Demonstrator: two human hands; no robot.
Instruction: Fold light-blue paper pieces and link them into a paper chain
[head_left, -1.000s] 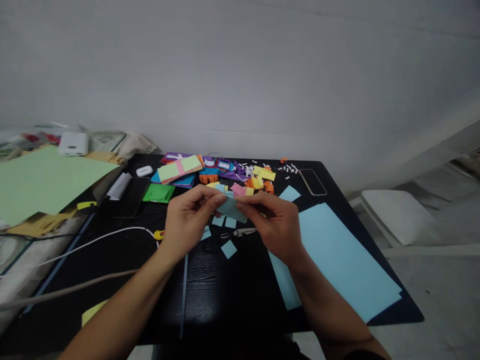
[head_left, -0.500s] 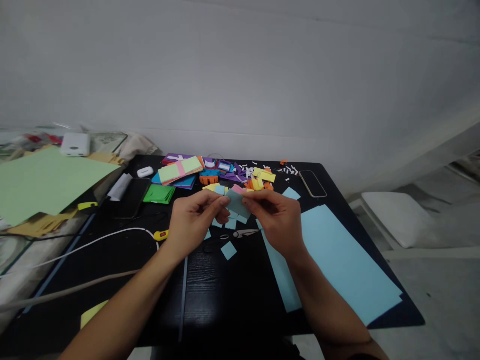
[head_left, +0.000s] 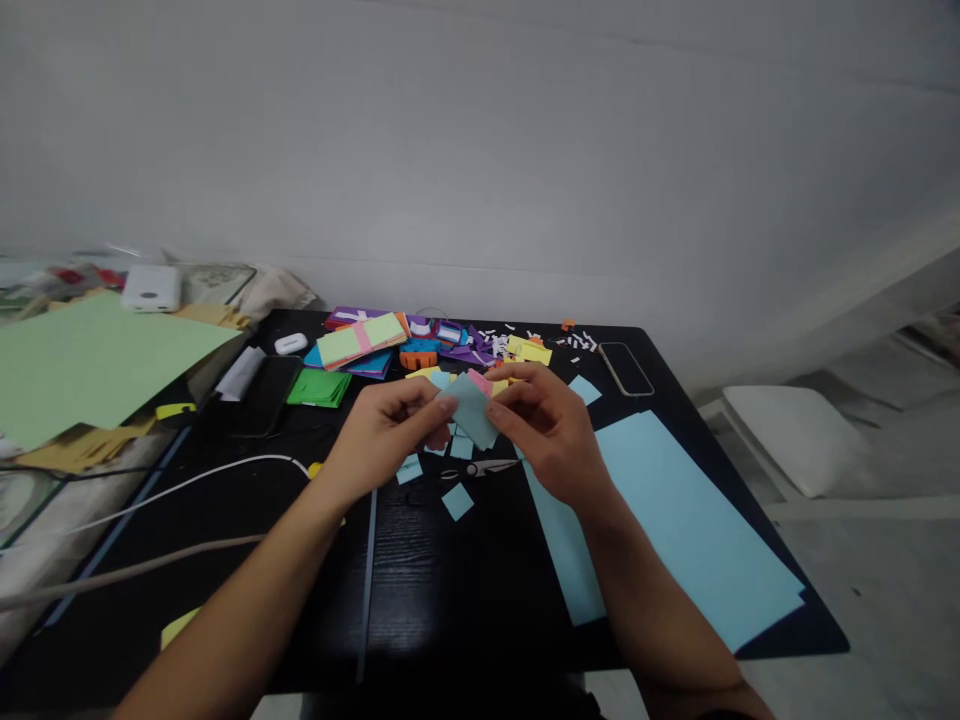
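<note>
You have the blue paper [head_left: 472, 414] raised over the desk [head_left: 439, 610], between your hands. Your left hand [head_left: 384, 432] has a narrow grip, pinching its left corner; your right hand [head_left: 553, 430] sets a thumb at the right edge, though I can't tell whether that grip is closed. Expect the paper to be nearly weightless, fairly stiff but easily creased: hold it lightly by opposite edges, off the middle.

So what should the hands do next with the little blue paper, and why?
Maybe pinch the blue paper with the right hand: its thumb is at the paper's right edge, but its index finger looks spread away. The left hand seems to pinch the other side.
</note>
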